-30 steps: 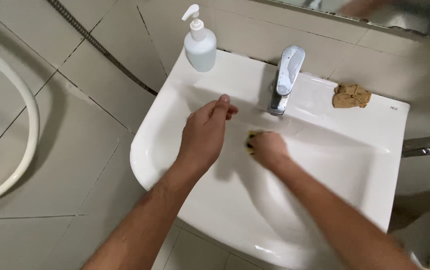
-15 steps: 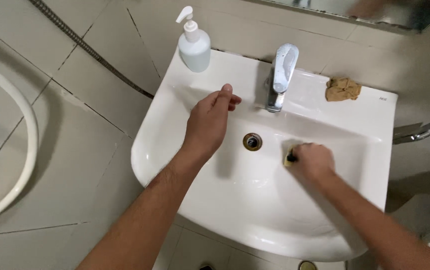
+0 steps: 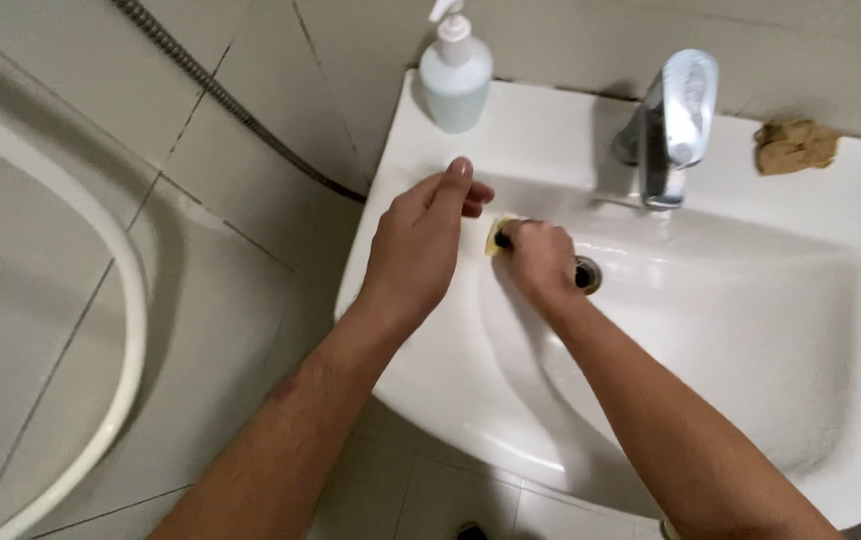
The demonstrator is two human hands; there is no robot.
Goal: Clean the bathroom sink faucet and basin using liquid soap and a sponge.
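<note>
Right grip: the right hand (image 3: 541, 262) is curled tight around a yellow sponge (image 3: 498, 236), knuckles up, pressing it to the basin wall.
Sponge: only its yellow end with a dark edge shows past the fingers, on the inner left slope of the sink (image 3: 751, 330), just beside the left hand's fingertips.
Left grip: the left hand (image 3: 421, 245) holds nothing; its fingers are loosely together and half extended, hovering over the sink's left rim, close to the sponge.
Drain: the drain (image 3: 588, 274) sits just behind the right hand, partly hidden by it.
Tap: a chrome tap (image 3: 676, 125) stands beyond the right grip, farther back and to its right.
Bottle: a white pump bottle (image 3: 456, 70) stands on the back rim, beyond the left hand.
Rag: a crumpled tan rag (image 3: 796, 146) lies on the rim, well to the right of the tap.
Hose: a metal hose (image 3: 241, 110) runs across the wall tiles to the left of both hands.
Step in hand: by the look of it, scrubbing the basin's inner left wall.
Next move: it likely calls for firm pressure on the curved slope and a sweep that stays clear of the drain.
</note>
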